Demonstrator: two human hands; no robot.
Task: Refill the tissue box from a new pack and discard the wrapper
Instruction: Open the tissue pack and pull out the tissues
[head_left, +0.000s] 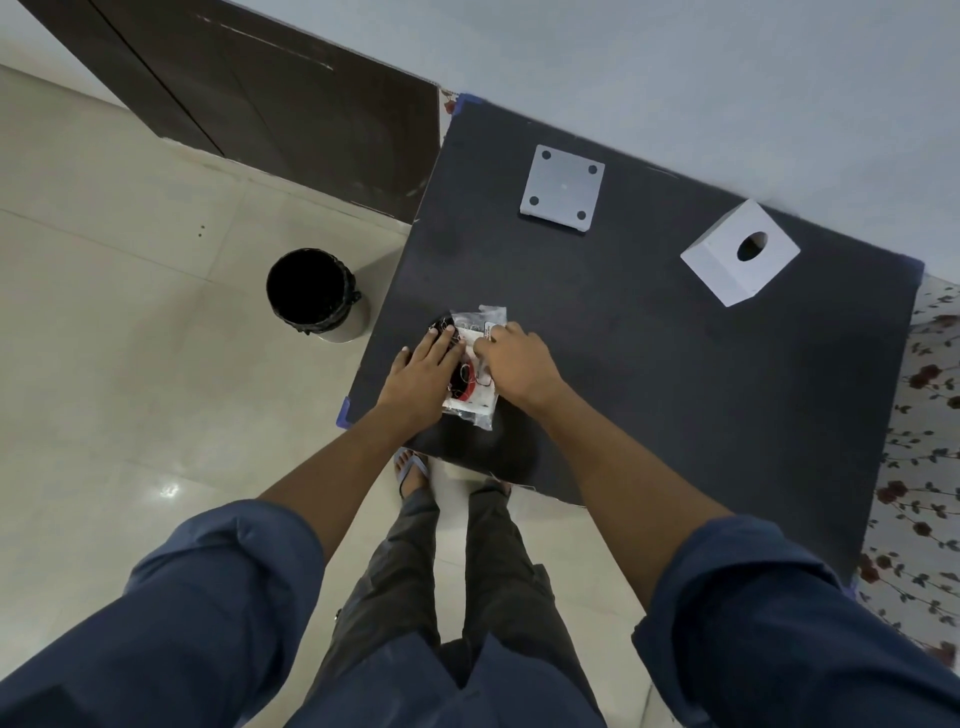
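Left hand: the left hand (423, 371) lies flat and spread, palm down, fingers pressing on the left side of the tissue pack (475, 364).
Right hand: the right hand (511, 364) is curled, fingertips pinching at the clear wrapper near the far end of the pack; whether it has a firm hold on the film is hard to tell from this angle.
Tissue pack: on the dark counter (649, 395), close to its near-left corner, wrapped in clear plastic with red and black print; its long axis runs from the person toward the wall, tilted a little to the right.
Tissue box: the white tissue box (740, 260) stands well apart at the far right of the counter, round opening facing up, turned cornerwise to the counter's edges.
Box base: a flat white square panel (562, 187) with four dark dots at its corners lies at the far middle, apart from the box.
Bin: a black-lined bin (311, 291) stands on the tiled floor (130, 364), just left of the counter.
Way between: bare counter lies between the pack and the box.
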